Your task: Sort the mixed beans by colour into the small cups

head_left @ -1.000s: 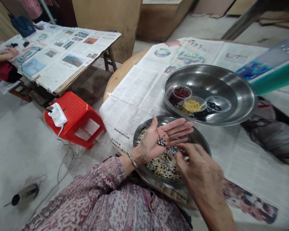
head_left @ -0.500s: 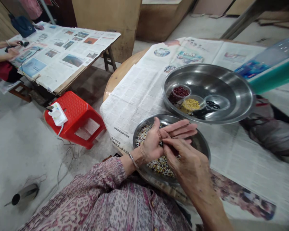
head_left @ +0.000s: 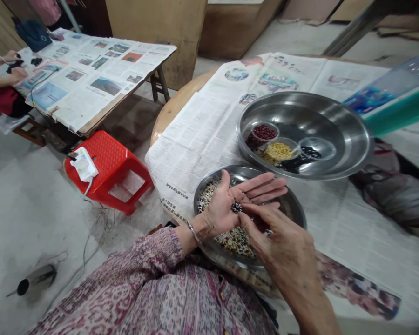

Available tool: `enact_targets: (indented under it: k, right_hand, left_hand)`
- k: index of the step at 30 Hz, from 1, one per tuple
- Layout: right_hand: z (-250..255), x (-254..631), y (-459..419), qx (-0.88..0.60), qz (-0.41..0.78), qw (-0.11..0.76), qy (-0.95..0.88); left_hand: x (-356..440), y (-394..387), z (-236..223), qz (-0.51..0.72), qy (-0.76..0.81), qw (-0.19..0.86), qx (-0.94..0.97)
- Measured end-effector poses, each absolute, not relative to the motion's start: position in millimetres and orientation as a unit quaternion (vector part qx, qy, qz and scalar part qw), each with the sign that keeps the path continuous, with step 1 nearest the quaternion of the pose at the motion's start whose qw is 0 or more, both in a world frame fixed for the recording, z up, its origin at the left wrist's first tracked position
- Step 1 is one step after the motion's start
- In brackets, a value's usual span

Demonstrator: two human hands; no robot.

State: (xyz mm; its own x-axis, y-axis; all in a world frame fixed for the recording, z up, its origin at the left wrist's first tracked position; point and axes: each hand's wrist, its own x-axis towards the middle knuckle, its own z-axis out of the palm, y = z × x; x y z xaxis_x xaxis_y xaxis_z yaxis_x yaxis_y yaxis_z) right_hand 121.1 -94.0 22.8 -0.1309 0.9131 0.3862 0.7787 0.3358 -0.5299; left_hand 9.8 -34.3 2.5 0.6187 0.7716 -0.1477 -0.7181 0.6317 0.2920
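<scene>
- left hand (head_left: pixel 230 204): palm up, fingers spread, dark beans (head_left: pixel 236 207) on palm, above steel plate (head_left: pixel 295 207)
- right hand (head_left: pixel 286 246): fingertips bunched at left palm; pinching anything? cannot tell
- steel plate: full of mixed beans (head_left: pixel 235 242)
- beyond steel plate: steel basin (head_left: pixel 335 125) holding small cups (head_left: pixel 251 141) of red beans (head_left: pixel 264 132), yellow beans (head_left: pixel 278 151), black beans (head_left: pixel 310 152)
- under steel plate: newspaper (head_left: pixel 188 153)

A small pinch of dark beans (head_left: pixel 236 207) lies in the open left hand (head_left: pixel 226 204), held just above a steel dish (head_left: pixel 298 206) of mixed dark, pale and yellow beans (head_left: pixel 235 242).
</scene>
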Motion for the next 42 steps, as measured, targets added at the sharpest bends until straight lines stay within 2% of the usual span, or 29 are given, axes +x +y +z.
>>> enact_targets:
  k: [22, 37, 42]
  right_hand:
    - [26.0, 122.0, -86.3, -0.562, 0.089, 0.347, -0.745]
    - [15.0, 119.4, -87.5, -0.512, 0.004, 0.251, -0.821]
    - [6.9, 117.7, -84.5, -0.528, 0.02, 0.266, -0.806]
  left_hand:
    - [11.0, -35.3, 1.6, 0.402, 0.134, 0.901, 0.088]
    - [15.4, -38.0, -3.1, 0.393, 0.157, 0.902, 0.087]
    - [14.5, -39.2, -3.5, 0.403, 0.16, 0.897, 0.086]
